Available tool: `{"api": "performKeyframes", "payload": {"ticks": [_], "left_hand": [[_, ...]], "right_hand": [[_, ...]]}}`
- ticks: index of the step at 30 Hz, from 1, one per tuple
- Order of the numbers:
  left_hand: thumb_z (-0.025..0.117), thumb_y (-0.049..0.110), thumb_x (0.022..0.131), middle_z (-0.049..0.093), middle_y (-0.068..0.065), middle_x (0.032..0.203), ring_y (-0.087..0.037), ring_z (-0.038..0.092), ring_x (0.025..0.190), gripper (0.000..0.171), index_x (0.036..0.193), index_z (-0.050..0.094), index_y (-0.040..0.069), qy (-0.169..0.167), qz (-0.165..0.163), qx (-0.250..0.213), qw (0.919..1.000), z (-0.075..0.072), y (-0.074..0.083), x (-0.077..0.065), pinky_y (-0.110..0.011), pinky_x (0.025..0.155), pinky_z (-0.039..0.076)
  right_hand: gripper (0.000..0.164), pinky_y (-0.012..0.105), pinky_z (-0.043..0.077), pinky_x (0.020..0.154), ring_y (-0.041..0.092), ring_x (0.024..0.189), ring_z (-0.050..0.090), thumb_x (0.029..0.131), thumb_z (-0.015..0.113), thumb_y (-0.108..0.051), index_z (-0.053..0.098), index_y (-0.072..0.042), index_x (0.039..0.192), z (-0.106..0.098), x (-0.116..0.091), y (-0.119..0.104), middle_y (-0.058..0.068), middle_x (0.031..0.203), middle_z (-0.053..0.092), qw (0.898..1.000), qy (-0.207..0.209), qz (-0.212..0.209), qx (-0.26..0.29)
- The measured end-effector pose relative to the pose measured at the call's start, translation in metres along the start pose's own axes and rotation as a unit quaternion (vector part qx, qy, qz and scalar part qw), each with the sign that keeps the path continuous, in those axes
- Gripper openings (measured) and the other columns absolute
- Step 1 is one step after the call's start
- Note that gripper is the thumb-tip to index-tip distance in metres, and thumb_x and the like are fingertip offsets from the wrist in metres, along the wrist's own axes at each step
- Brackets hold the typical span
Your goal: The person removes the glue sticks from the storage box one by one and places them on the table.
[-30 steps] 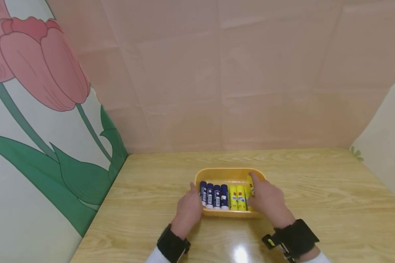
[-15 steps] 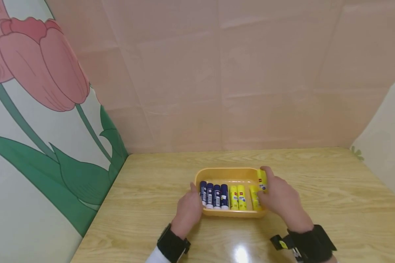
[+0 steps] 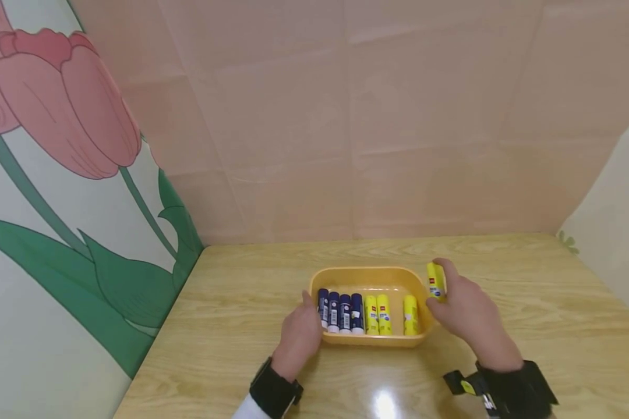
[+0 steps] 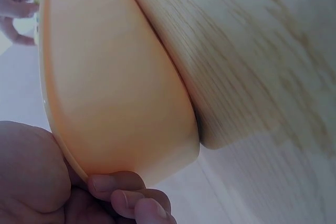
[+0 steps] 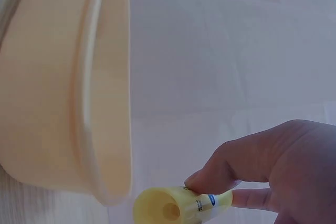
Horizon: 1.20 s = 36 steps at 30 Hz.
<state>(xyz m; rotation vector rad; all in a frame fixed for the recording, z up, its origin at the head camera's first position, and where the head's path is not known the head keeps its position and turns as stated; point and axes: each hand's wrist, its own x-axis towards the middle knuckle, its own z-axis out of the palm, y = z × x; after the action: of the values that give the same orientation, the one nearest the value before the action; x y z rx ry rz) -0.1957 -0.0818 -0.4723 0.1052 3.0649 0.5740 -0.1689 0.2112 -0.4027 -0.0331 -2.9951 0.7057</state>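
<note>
My right hand [image 3: 469, 311] pinches a yellow glue stick [image 3: 435, 280] between thumb and fingers, at the right end of a yellow plastic tray [image 3: 367, 342]. In the right wrist view, this glue stick's hollow round end [image 5: 157, 205] faces the camera, beside the tray wall [image 5: 42, 87]. My left hand [image 3: 300, 333] holds the tray's left end; the left wrist view shows its fingers [image 4: 123, 182] curled round the rim. Inside the tray, several navy glue sticks [image 3: 345, 314] line the left side. Two yellow glue sticks [image 3: 378, 315] lie beside them, and another yellow one [image 3: 410, 315] lies apart to the right.
The tray stands on a light wood-grain table [image 3: 251, 279]. Behind it rises a pinkish-brown covered wall [image 3: 356, 116]. A tulip-printed panel [image 3: 63, 174] borders the left, a pale printed panel [image 3: 613, 227] the right.
My right hand has moved right with the yellow glue stick, from inside the tray to past its right rim. A yellow glue stick in the tray has shifted right. My left hand stays put.
</note>
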Motion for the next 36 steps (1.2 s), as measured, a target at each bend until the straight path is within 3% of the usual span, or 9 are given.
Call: {"api": "performKeyframes", "payload": {"ticks": [10, 17, 21, 36], "left_hand": [[0.047, 0.014, 0.104, 0.062, -0.013, 0.084, -0.017, 0.053, 0.064, 0.056, 0.153, 0.029, -0.007, -0.005, -0.004, -0.008, 0.9999, 0.001, -0.001, 0.0, -0.03, 0.057, 0.047], [0.049, 0.014, 0.104, 0.063, -0.014, 0.087, -0.017, 0.054, 0.065, 0.056, 0.152, 0.03, -0.008, -0.008, -0.006, 0.005, 0.9999, 0.002, -0.001, -0.001, -0.03, 0.059, 0.049], [0.048, 0.013, 0.104, 0.062, -0.012, 0.085, -0.017, 0.053, 0.064, 0.056, 0.152, 0.03, -0.008, -0.009, -0.008, 0.0, 0.9999, 0.001, -0.001, -0.002, -0.029, 0.057, 0.047], [0.046, 0.014, 0.104, 0.054, -0.006, 0.073, -0.016, 0.049, 0.06, 0.057, 0.153, 0.028, -0.008, -0.007, 0.001, 0.006, 1.0, 0.0, 0.0, 0.0, -0.027, 0.053, 0.042]], "right_hand": [[0.082, 0.036, 0.042, 0.049, 0.025, 0.065, 0.053, 0.084, 0.068, -0.025, 0.026, -0.001, 0.15, -0.003, 0.005, 0.021, 0.013, 0.08, 0.059, 1.0, 0.003, -0.008, -0.005], [0.082, 0.039, 0.048, 0.055, 0.031, 0.074, 0.057, 0.086, 0.068, -0.026, 0.026, 0.002, 0.15, 0.0, 0.01, 0.031, 0.033, 0.106, 0.061, 0.999, -0.027, 0.02, -0.011], [0.081, 0.043, 0.05, 0.059, 0.035, 0.08, 0.059, 0.086, 0.068, -0.027, 0.026, 0.003, 0.149, 0.002, 0.013, 0.037, 0.038, 0.114, 0.058, 0.999, -0.042, 0.03, -0.014], [0.074, 0.036, 0.04, 0.051, 0.026, 0.065, 0.052, 0.088, 0.058, -0.021, 0.026, -0.002, 0.152, 0.021, 0.024, 0.059, 0.025, 0.097, 0.062, 0.994, -0.103, 0.042, 0.003]]}}
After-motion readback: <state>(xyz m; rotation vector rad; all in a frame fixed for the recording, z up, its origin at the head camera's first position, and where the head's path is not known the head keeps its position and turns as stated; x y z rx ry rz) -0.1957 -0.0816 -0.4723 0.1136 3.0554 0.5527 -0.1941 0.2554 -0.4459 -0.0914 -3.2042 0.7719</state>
